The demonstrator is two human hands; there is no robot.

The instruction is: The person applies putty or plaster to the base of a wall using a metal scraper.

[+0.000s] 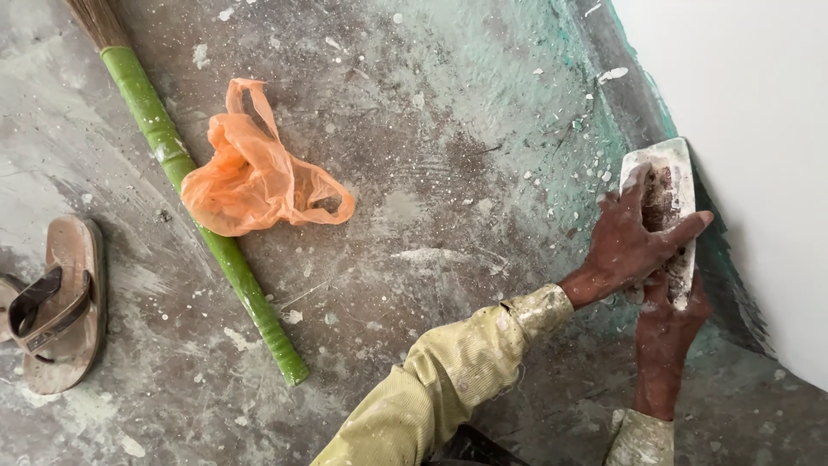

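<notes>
Against the white wall [742, 129], a plaster-caked trowel [677, 168] is gripped by both hands, left hand [634, 246] overlapping right hand [668, 324]; its long axis runs ahead of the hands along the wall's foot.

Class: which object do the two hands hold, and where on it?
A white plaster-smeared trowel: left hand lies across its middle, right hand grips its lower end.

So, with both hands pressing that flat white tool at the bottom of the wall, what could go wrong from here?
1. Both hands grip the putty-caked tool by its flat body; a slip could scrape knuckles on the white wall.
2. The tool works right in the corner, so it may gouge or smear the wall's fresh surface.
3. The green broom handle and orange plastic bag lie on the floor close by; stepping back, the person might slip.
</notes>
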